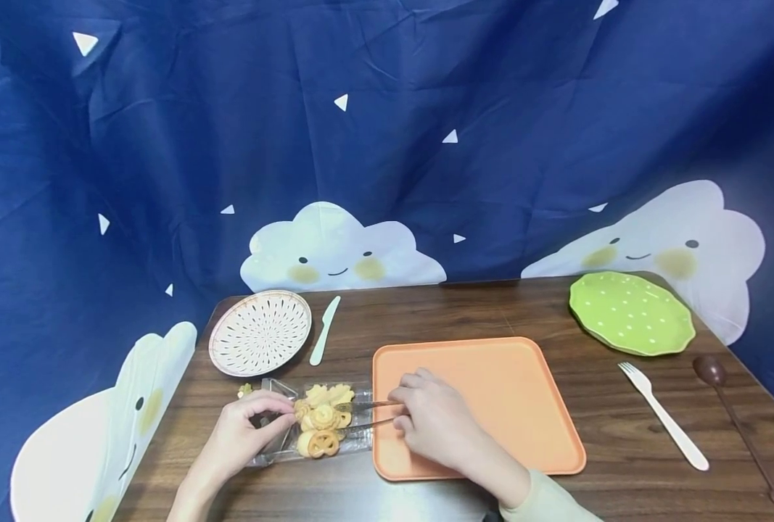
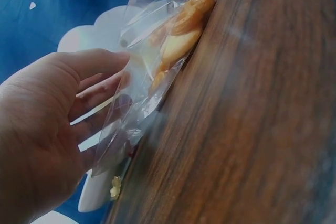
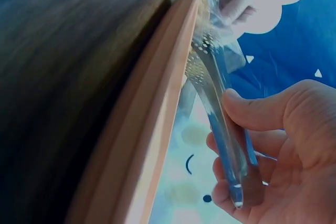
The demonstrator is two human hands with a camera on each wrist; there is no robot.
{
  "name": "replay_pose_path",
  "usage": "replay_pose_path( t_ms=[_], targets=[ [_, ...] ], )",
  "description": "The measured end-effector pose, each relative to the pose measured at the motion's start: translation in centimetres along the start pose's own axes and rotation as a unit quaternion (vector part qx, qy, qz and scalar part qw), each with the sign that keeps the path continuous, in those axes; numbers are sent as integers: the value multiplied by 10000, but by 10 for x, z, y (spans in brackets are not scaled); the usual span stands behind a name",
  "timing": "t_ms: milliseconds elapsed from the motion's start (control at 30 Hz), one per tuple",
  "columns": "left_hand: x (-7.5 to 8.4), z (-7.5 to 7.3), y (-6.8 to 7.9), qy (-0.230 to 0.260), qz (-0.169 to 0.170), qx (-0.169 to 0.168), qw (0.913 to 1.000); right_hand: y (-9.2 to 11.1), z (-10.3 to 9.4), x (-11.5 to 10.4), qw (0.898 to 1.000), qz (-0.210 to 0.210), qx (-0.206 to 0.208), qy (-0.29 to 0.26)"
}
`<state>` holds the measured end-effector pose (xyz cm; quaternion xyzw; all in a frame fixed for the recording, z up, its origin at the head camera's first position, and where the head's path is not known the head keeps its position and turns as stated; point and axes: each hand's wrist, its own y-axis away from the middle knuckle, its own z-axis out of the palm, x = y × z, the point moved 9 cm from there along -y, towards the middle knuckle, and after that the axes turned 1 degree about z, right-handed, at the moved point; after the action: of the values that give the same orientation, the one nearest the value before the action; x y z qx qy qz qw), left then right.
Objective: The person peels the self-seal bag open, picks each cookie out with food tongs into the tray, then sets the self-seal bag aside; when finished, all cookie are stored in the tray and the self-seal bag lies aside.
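Observation:
Several golden cookies (image 1: 321, 415), one pretzel-shaped, sit in a clear plastic bag (image 1: 363, 395) left of the orange tray (image 1: 491, 377). My left hand (image 1: 239, 431) pinches the bag's left end, its fingertips close to the cookies. In the left wrist view, the thumb and a finger of that hand (image 2: 58, 114) meet at the film. Metal tongs (image 3: 220, 87) with perforated tips are gripped in my right hand (image 1: 435, 417), above the tray's left edge. Their tips reach in among the cookies from the right.
A patterned white plate (image 1: 260, 333) and a pale green knife (image 1: 325, 330) lie at the back left. To the right are a green dotted plate (image 1: 631, 312), a white fork (image 1: 666, 417) and a brown spoon (image 1: 739, 420). A small gold flower-like piece (image 2: 115, 187) lies beside the bag.

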<state>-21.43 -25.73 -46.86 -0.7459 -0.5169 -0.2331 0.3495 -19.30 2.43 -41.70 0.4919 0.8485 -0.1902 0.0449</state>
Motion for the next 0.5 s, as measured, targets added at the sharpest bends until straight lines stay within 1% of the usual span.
replay_pose_path(
  t_ms=[133,233,367,500],
  targets=[
    [1,0,1,-16,-23,-37,10000,-7,3,-12,9999,-97,45,83],
    [3,0,1,-49,90,-59,9999,-10,3,-18,9999,-110,2,100],
    [6,0,1,-54,202,-84,9997,-12,6,-23,9998,-97,-141,54],
    [8,1,1,-30,187,-80,9998,-13,9,-27,9997,-162,-167,48]
  ],
)
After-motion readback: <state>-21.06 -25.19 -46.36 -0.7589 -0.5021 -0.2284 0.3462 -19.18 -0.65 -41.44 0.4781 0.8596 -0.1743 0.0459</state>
